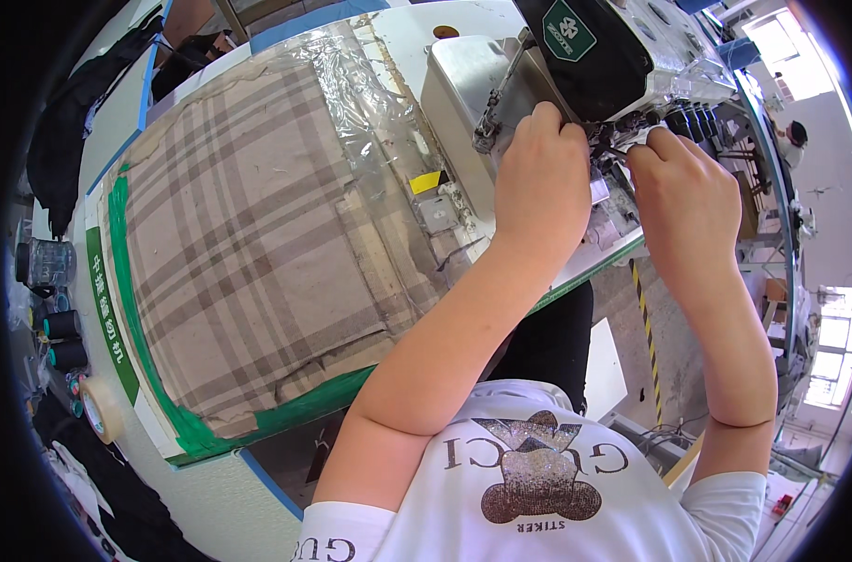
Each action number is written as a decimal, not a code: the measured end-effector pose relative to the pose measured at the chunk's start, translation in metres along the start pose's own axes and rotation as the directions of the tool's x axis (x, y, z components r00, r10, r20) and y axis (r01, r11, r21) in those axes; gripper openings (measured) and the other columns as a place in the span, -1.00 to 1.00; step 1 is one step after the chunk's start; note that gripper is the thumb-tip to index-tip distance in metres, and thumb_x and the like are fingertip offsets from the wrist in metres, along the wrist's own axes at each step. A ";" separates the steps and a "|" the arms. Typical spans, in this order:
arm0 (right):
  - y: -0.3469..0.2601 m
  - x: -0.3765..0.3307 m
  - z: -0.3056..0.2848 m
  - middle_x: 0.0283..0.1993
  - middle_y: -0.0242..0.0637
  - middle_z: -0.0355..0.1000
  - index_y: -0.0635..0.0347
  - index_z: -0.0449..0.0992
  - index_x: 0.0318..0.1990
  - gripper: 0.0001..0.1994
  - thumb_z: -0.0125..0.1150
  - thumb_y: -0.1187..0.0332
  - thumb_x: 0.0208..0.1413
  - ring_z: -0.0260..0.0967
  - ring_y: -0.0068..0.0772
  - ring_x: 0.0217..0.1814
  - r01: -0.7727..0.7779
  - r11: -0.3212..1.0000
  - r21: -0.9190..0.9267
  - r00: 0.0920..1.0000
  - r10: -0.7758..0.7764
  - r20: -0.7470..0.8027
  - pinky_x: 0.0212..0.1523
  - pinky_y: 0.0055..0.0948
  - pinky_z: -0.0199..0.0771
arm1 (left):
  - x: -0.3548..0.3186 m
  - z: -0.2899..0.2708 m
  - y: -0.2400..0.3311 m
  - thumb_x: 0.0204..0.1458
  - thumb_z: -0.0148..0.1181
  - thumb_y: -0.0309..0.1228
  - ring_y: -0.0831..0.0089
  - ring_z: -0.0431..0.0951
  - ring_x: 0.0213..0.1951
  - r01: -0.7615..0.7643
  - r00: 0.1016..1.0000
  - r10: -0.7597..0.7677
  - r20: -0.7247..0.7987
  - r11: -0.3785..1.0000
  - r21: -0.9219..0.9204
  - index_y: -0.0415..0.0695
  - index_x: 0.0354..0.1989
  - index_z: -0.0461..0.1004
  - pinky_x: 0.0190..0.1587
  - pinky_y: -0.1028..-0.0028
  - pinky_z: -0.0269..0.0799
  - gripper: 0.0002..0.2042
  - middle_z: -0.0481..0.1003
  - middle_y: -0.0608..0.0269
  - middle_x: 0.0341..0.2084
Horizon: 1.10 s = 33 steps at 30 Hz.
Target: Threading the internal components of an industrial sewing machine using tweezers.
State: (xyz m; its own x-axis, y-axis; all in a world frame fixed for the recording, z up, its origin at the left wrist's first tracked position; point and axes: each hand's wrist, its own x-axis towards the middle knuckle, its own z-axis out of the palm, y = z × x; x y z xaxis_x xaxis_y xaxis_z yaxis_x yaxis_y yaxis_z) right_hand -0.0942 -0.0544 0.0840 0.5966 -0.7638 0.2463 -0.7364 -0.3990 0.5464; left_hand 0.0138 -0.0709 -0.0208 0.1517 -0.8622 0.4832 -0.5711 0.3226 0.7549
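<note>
A sewing machine with a black cover and a pale body stands at the top right. Both of my hands are up against its needle area. My left hand is closed, back upward, beside a shiny metal guard; its fingertips are hidden. To the right, my right hand is also closed, its thumb and fingers bent in toward the dark machine parts. A small whitish scrap shows by its fingertips, but I cannot make out what either hand holds.
Left of the machine, a plaid-covered board edged with green tape lies on the table. A yellow tag lies near the guard. Along the left are a clear jar, dark thread spools and a tape roll. Another person is far right.
</note>
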 end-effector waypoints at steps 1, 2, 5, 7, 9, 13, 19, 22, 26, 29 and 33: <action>0.000 0.000 0.000 -0.45 -0.41 0.38 0.07 0.49 -0.55 -0.95 0.23 0.45 -0.13 0.48 -0.41 -0.31 0.003 1.000 -0.002 1.000 -0.003 0.002 -0.38 -0.40 0.51 | 0.000 0.000 0.000 0.00 0.13 -0.58 0.11 0.51 -0.21 -0.003 1.000 0.003 -0.004 1.000 0.002 -0.23 -0.31 0.61 -0.14 0.19 0.46 -0.86 0.43 0.10 -0.35; 0.000 0.000 0.000 -0.45 -0.41 0.38 0.07 0.49 -0.55 -0.95 0.23 0.45 -0.13 0.48 -0.41 -0.31 0.003 1.000 -0.003 1.000 -0.003 0.002 -0.38 -0.40 0.51 | 0.000 0.001 0.000 0.00 0.13 -0.58 0.11 0.51 -0.21 -0.006 1.000 0.006 -0.008 1.000 0.003 -0.23 -0.31 0.61 -0.14 0.19 0.46 -0.86 0.43 0.10 -0.35; 0.000 0.000 0.000 -0.45 -0.41 0.38 0.07 0.49 -0.55 -0.95 0.22 0.44 -0.12 0.48 -0.41 -0.31 -0.002 1.000 0.002 1.000 0.002 -0.004 -0.38 -0.40 0.51 | 0.000 0.001 -0.001 0.00 0.13 -0.58 0.12 0.51 -0.22 -0.008 1.000 0.008 -0.014 1.000 0.002 -0.23 -0.32 0.61 -0.15 0.19 0.46 -0.87 0.43 0.10 -0.36; 0.000 0.000 -0.001 -0.45 -0.42 0.38 0.07 0.49 -0.55 -0.94 0.22 0.44 -0.12 0.48 -0.42 -0.31 0.004 1.000 0.001 1.000 -0.004 0.002 -0.38 -0.40 0.51 | 0.000 0.000 0.000 0.00 0.13 -0.58 0.12 0.51 -0.22 -0.006 1.000 0.005 -0.014 1.000 -0.006 -0.23 -0.32 0.60 -0.15 0.19 0.46 -0.87 0.43 0.10 -0.36; 0.000 0.000 -0.001 -0.45 -0.42 0.38 0.07 0.49 -0.55 -0.94 0.23 0.44 -0.12 0.48 -0.42 -0.31 0.004 1.000 -0.004 1.000 -0.004 0.008 -0.38 -0.40 0.51 | 0.000 0.000 0.000 0.00 0.13 -0.58 0.12 0.51 -0.22 -0.004 1.000 0.003 -0.015 1.000 -0.015 -0.23 -0.33 0.60 -0.15 0.19 0.45 -0.87 0.43 0.10 -0.36; 0.000 0.001 -0.001 -0.44 -0.43 0.38 0.06 0.49 -0.55 -0.94 0.23 0.44 -0.13 0.48 -0.42 -0.32 0.018 1.000 -0.011 1.000 -0.018 0.009 -0.38 -0.41 0.51 | 0.000 -0.001 0.000 0.01 0.14 -0.57 0.12 0.51 -0.22 -0.001 1.000 0.001 -0.010 1.000 -0.013 -0.23 -0.33 0.60 -0.15 0.19 0.46 -0.88 0.43 0.11 -0.36; 0.001 0.000 0.000 -0.44 -0.42 0.38 0.06 0.49 -0.55 -0.94 0.23 0.45 -0.14 0.48 -0.41 -0.30 0.002 1.000 -0.004 1.000 -0.002 0.001 -0.37 -0.42 0.51 | 0.000 0.000 0.001 0.01 0.13 -0.58 0.13 0.51 -0.22 -0.002 1.000 0.002 -0.003 1.000 -0.003 -0.23 -0.31 0.60 -0.15 0.19 0.46 -0.87 0.43 0.11 -0.35; 0.000 0.001 -0.001 -0.44 -0.41 0.38 0.07 0.49 -0.55 -0.94 0.23 0.46 -0.14 0.48 -0.41 -0.31 0.006 1.000 -0.002 1.000 -0.006 0.017 -0.37 -0.42 0.51 | 0.000 0.000 0.000 0.00 0.14 -0.58 0.13 0.51 -0.22 -0.006 1.000 0.006 -0.004 1.000 -0.005 -0.23 -0.31 0.60 -0.16 0.19 0.46 -0.87 0.43 0.11 -0.34; -0.001 0.002 -0.001 -0.45 -0.41 0.38 0.08 0.49 -0.55 -0.94 0.23 0.46 -0.14 0.48 -0.41 -0.31 0.009 1.000 0.000 1.000 -0.009 0.006 -0.36 -0.42 0.51 | 0.000 -0.001 -0.001 -0.01 0.14 -0.59 0.12 0.51 -0.22 -0.007 1.000 0.007 -0.005 1.000 -0.008 -0.23 -0.30 0.60 -0.16 0.19 0.46 -0.87 0.43 0.10 -0.34; 0.000 0.003 0.000 -0.46 -0.41 0.38 0.08 0.49 -0.55 -0.95 0.23 0.46 -0.14 0.48 -0.41 -0.31 0.001 1.000 -0.003 1.000 -0.001 0.007 -0.36 -0.41 0.51 | 0.000 0.000 0.000 -0.01 0.14 -0.59 0.12 0.51 -0.22 -0.003 1.000 0.003 -0.007 1.000 -0.008 -0.23 -0.31 0.60 -0.16 0.19 0.46 -0.87 0.43 0.10 -0.33; 0.000 0.003 0.000 -0.46 -0.41 0.38 0.08 0.49 -0.55 -0.95 0.23 0.45 -0.13 0.48 -0.41 -0.31 0.002 1.000 -0.006 1.000 -0.002 0.009 -0.37 -0.40 0.50 | 0.000 0.000 -0.001 -0.07 0.16 -0.59 0.15 0.48 -0.16 -0.015 1.000 0.015 0.020 1.000 -0.006 -0.28 -0.43 0.50 -0.13 0.25 0.50 -0.96 0.38 0.09 -0.31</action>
State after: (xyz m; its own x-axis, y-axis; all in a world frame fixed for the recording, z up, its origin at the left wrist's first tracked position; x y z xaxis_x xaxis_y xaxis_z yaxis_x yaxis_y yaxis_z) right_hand -0.0928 -0.0572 0.0847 0.5949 -0.7678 0.2380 -0.7334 -0.3973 0.5515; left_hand 0.0144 -0.0712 -0.0213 0.1268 -0.8649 0.4857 -0.5684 0.3379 0.7501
